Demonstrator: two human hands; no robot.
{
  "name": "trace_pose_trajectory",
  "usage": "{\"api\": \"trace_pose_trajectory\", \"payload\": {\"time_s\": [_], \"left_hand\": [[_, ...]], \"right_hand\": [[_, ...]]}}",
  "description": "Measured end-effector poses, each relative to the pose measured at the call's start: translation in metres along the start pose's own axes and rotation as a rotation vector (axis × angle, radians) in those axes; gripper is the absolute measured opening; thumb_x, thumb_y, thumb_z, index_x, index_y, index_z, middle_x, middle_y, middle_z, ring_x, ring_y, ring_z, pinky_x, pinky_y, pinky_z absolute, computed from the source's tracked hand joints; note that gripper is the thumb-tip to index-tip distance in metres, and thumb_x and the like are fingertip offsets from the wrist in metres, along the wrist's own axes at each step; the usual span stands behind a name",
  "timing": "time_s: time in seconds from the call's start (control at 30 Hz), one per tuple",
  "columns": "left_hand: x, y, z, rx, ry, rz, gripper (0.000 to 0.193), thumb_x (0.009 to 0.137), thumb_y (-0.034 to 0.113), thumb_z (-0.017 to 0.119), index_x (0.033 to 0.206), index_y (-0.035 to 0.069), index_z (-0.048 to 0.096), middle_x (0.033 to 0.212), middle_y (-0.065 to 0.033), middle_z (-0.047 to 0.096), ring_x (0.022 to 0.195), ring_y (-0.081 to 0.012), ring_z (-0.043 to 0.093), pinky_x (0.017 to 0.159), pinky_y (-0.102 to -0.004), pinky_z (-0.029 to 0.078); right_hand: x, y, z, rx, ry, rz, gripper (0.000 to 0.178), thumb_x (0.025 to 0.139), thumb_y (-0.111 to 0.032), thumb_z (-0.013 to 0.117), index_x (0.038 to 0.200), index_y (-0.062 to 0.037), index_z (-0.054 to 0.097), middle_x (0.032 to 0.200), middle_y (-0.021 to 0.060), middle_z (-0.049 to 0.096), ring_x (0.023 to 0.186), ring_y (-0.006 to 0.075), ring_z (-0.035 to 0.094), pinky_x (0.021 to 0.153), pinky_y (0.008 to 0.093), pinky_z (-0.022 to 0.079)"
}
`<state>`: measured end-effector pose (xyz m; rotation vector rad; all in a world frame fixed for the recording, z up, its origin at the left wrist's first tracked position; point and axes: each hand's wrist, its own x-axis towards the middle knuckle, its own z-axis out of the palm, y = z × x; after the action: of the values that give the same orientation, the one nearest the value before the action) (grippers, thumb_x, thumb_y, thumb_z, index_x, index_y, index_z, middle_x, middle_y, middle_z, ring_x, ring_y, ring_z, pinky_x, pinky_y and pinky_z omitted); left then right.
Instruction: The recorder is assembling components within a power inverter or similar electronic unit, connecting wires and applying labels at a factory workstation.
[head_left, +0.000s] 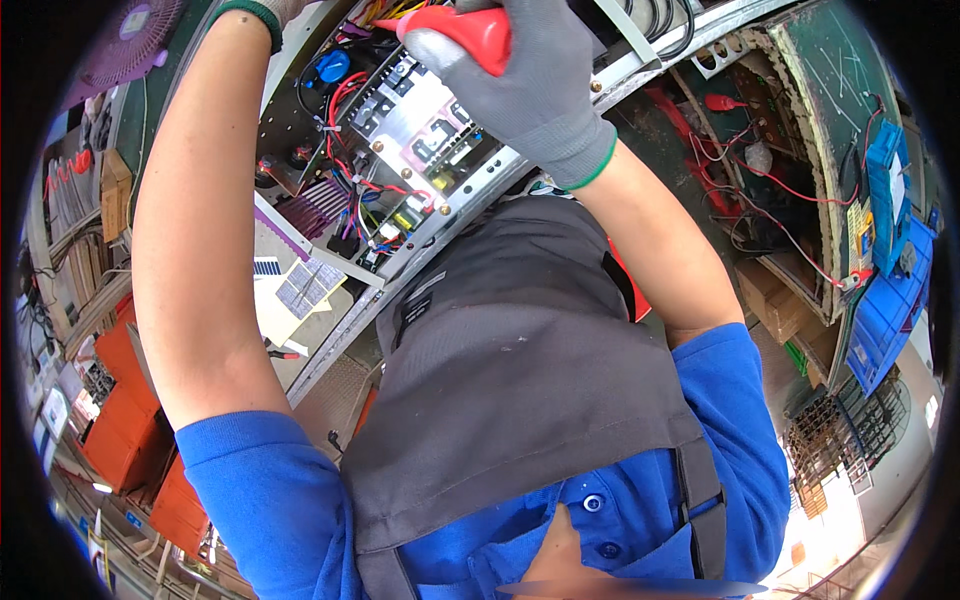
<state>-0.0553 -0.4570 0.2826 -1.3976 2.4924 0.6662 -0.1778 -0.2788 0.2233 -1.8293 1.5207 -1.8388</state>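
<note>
Wrapped in a grey glove with a green cuff, my right hand (530,85) is closed around a red, smooth-bodied squeeze bottle (470,35) with a tapered tip pointing left. It is over an open metal chassis (430,255) packed with electronics. Below the bottle lies a circuit board with metal plates (405,110), with red and blue wires (350,165) along its left side. My left hand (287,8) reaches past the top edge at the chassis's left; only its glove cuff and part of the glove show, and the fingers are out of view.
A blue round component (332,66) sits inside the chassis. Printed labels (305,288) lie on the bench at its lower left. To the right stands a worn green-topped bench (850,70) with red leads and a blue meter (888,195). A purple fan (130,35) is far left, above orange bins (125,400).
</note>
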Motion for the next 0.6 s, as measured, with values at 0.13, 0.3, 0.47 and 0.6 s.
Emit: {"api": "trace_pose_trajectory", "payload": {"time_s": [0.13, 0.3, 0.47, 0.6], "left_hand": [[0.007, -0.007, 0.004, 0.138, 0.081, 0.087, 0.04, 0.064, 0.033, 0.085, 0.083, 0.0, 0.071, 0.073, -0.0172, 0.068, 0.064, -0.0265, 0.066, 0.062, -0.0409, 0.052], [0.003, -0.003, 0.001, 0.057, 0.028, 0.002, 0.041, 0.064, 0.033, 0.085, 0.085, 0.0, 0.071, 0.075, -0.0185, 0.069, 0.069, -0.0287, 0.067, 0.066, -0.0416, 0.052], [0.001, -0.004, -0.002, 0.031, 0.038, 0.052, 0.042, 0.064, 0.033, 0.085, 0.088, 0.001, 0.073, 0.079, -0.0188, 0.07, 0.072, -0.0295, 0.068, 0.067, -0.0416, 0.052], [0.011, -0.008, 0.001, 0.041, 0.02, 0.015, 0.044, 0.064, 0.034, 0.086, 0.093, 0.003, 0.075, 0.083, -0.0188, 0.072, 0.076, -0.0294, 0.07, 0.07, -0.0411, 0.053]], "right_hand": [[-0.002, 0.001, 0.006, 0.006, 0.008, -0.008, 0.029, 0.077, -0.01, 0.079, 0.092, -0.006, 0.054, 0.08, 0.0126, 0.056, 0.071, 0.0333, 0.059, 0.065, 0.0393, 0.048], [-0.001, 0.001, -0.004, -0.027, 0.017, -0.031, 0.029, 0.079, -0.01, 0.079, 0.092, -0.0059, 0.054, 0.08, 0.0127, 0.056, 0.071, 0.0327, 0.06, 0.064, 0.0385, 0.048], [0.001, 0.007, -0.004, -0.034, 0.029, 0.061, 0.028, 0.082, -0.012, 0.078, 0.093, -0.0056, 0.053, 0.081, 0.0125, 0.057, 0.069, 0.0312, 0.06, 0.062, 0.037, 0.049], [0.006, 0.011, -0.004, -0.093, 0.002, 0.022, 0.028, 0.082, -0.012, 0.078, 0.093, -0.0054, 0.053, 0.082, 0.0129, 0.058, 0.069, 0.0306, 0.06, 0.062, 0.0356, 0.049]]}}
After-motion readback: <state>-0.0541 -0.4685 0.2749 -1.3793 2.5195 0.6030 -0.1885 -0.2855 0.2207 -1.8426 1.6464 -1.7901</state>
